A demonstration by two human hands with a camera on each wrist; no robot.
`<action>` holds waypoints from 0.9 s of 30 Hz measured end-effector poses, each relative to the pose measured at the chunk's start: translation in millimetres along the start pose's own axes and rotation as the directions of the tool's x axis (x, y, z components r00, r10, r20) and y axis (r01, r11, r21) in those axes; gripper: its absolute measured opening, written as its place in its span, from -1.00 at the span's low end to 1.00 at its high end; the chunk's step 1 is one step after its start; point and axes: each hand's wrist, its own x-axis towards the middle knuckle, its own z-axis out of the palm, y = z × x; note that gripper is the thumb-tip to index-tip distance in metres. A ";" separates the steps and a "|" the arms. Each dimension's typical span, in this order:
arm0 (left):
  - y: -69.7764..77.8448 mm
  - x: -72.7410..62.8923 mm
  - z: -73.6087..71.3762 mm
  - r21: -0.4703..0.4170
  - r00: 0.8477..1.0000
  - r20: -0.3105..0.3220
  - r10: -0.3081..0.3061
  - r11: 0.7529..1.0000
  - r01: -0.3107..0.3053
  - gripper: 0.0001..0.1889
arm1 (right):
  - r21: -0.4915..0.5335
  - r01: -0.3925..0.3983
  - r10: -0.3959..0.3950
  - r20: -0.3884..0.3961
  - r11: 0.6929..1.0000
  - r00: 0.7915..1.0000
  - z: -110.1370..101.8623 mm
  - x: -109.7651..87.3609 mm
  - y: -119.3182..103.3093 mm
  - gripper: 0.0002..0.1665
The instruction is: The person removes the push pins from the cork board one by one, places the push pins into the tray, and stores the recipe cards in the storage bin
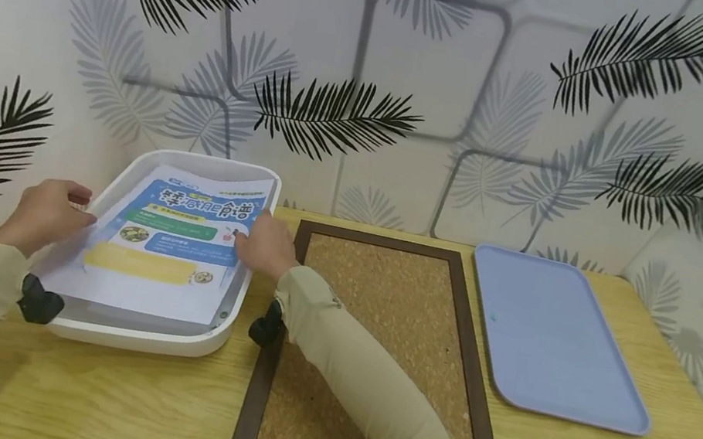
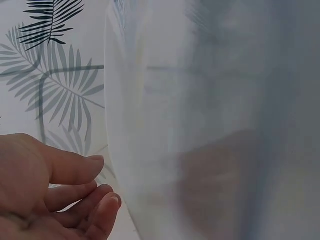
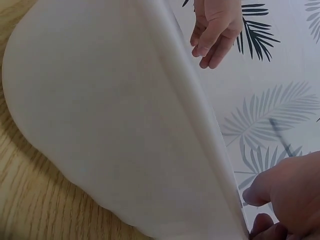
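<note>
A printed paper sheet (image 1: 179, 236) with a blue heading, green and blue bands and a yellow strip lies in a white plastic basin (image 1: 188, 344) at the left in the head view. At the basin's left rim is my left hand (image 1: 44, 216), thumb and fingers loosely bent. The left wrist view shows this hand (image 2: 65, 185) holding nothing, just beside the pale basin wall. My right hand (image 1: 267, 244) reaches over the right rim, its fingertips right at the sheet's right edge. In the right wrist view, the rim partly hides this hand (image 3: 295, 195), and whether it pinches the sheet I cannot tell.
Right of the basin, under my right forearm, lies a cork board (image 1: 378, 310) in a dark brown frame. Farther right is a flat light-blue tray (image 1: 556, 338). Everything stands on a wood-grain table (image 1: 115, 398) against a leaf-patterned wall (image 1: 423, 52).
</note>
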 end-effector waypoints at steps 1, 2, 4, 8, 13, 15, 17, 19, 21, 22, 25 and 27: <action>-0.8 -1.1 -0.6 -0.003 1.000 0.009 0.000 1.000 0.000 -0.47 | 0.012 0.006 -0.006 0.004 1.000 1.000 0.5 0.1 1.0 -0.54; -1.7 -2.1 -1.2 0.000 1.000 0.019 0.009 1.000 -0.009 -0.47 | 0.018 0.012 -0.012 0.004 1.000 1.000 1.0 0.2 2.1 -0.55; -3.1 -3.6 -3.2 0.012 0.999 0.037 0.035 0.999 -0.035 -0.46 | 0.050 0.019 -0.019 0.005 0.999 1.000 1.4 0.1 4.0 -0.57; -4.2 -5.8 -7.3 0.018 0.993 0.097 0.068 0.997 -0.070 -0.44 | 0.082 0.044 -0.044 0.002 0.996 0.999 1.3 0.0 6.5 -0.51; -4.2 -8.5 -11.0 0.029 0.976 0.203 0.083 0.995 -0.091 -0.34 | 0.096 0.062 -0.064 0.014 0.993 0.998 0.7 -0.6 8.7 -0.42; -3.8 -9.4 -10.3 0.027 0.968 0.228 0.107 0.993 -0.117 -0.31 | 0.118 0.069 -0.072 0.021 0.991 0.997 -0.1 -1.4 11.2 -0.39; -2.6 -9.9 -8.0 0.014 0.961 0.240 0.137 0.989 -0.144 -0.31 | 0.148 0.079 -0.083 0.019 0.986 0.996 -1.3 -2.3 14.6 -0.40; 0.3 -10.3 -3.8 -0.001 0.955 0.245 0.165 0.986 -0.170 -0.32 | 0.179 0.101 -0.104 0.003 0.979 0.995 -2.2 -3.2 19.1 -0.42; 4.4 -11.8 1.7 -0.017 0.951 0.248 0.184 0.982 -0.186 -0.32 | 0.213 0.123 -0.124 -0.011 0.969 0.992 -3.6 -5.2 23.6 -0.46; 6.6 -13.3 4.5 -0.028 0.951 0.246 0.190 0.982 -0.189 -0.32 | 0.232 0.136 -0.137 -0.013 0.963 0.991 -4.6 -6.7 25.5 -0.47; 12.4 -21.8 12.8 -0.040 0.954 0.215 0.209 0.978 -0.206 -0.33 | 0.279 0.172 -0.181 0.005 0.945 0.983 -6.4 -12.4 31.3 -0.48; 15.8 -28.3 17.9 -0.049 0.955 0.186 0.233 0.973 -0.227 -0.36 | 0.286 0.197 -0.210 0.017 0.938 0.978 -7.1 -17.0 35.4 -0.48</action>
